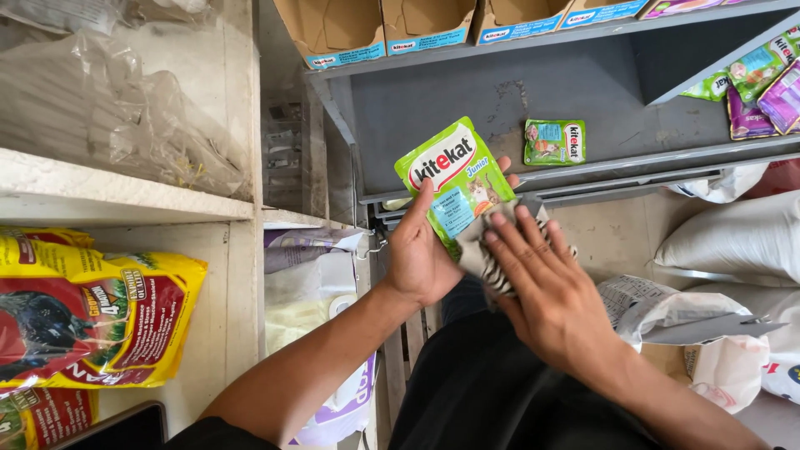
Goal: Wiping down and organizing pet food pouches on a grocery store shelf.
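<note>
Your left hand (421,258) had its grip clamped on a green cat-food pouch (454,179), thumb across the front, fingers wrapped behind its lower edge, the pouch tilted and held up in front of the grey metal shelf (500,108). Just right of that grip, your right hand (542,287) lay flat, fingers spread, pressing a striped cloth (492,258) against the pouch's lower right corner; that hand clasped nothing, only pinning the cloth. By my reading you were mid-wipe, cleaning the pouch's face. The next move would call for a steady left grip while the cloth travelled up over the uncovered upper part. Beyond the grip, above and to the right, a second small green pouch (554,142) lay flat on the shelf; purple and green pouches (762,92) sat farther right. Far to the left of it, a yellow-and-red feed bag (92,308) filled a white cubby.
</note>
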